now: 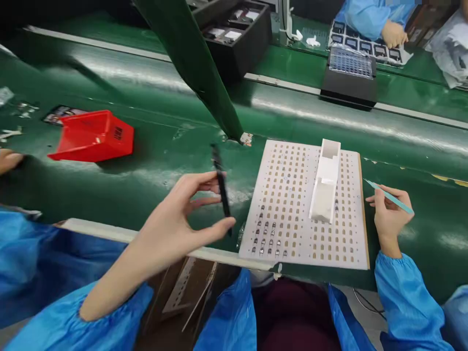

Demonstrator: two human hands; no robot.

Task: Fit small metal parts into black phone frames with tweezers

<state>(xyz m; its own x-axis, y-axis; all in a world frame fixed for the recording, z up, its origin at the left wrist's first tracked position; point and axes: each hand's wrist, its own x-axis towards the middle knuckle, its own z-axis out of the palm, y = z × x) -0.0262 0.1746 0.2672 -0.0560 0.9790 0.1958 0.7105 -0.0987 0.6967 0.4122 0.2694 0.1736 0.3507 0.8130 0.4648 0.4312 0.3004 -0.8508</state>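
Black slim strip (221, 187), blurred, is in my L hand (175, 214), over the green worktop (164, 141) & just L of the white slotted board (307, 234). L grip: thumb & fingertips closed on the strip, palm clear of it. R hand (393, 214) is beside the board's R edge, grip pinched on light-blue tweezers (393, 199), tips nr that edge; can't tell on my feed if the tips are apart. Board lies flat nr the worktop's front edge, w/ small metal parts (269, 251) in slots at its lower L corner. White channel (327, 168) lies lengthwise on the board, R of mid. Red bin (119, 136) is well L of the strip. Far side, top R: a co-worker's hand (394, 35) at a sheet of dark frames (365, 47). Another person's hand (9, 161) shows at L edge of view.
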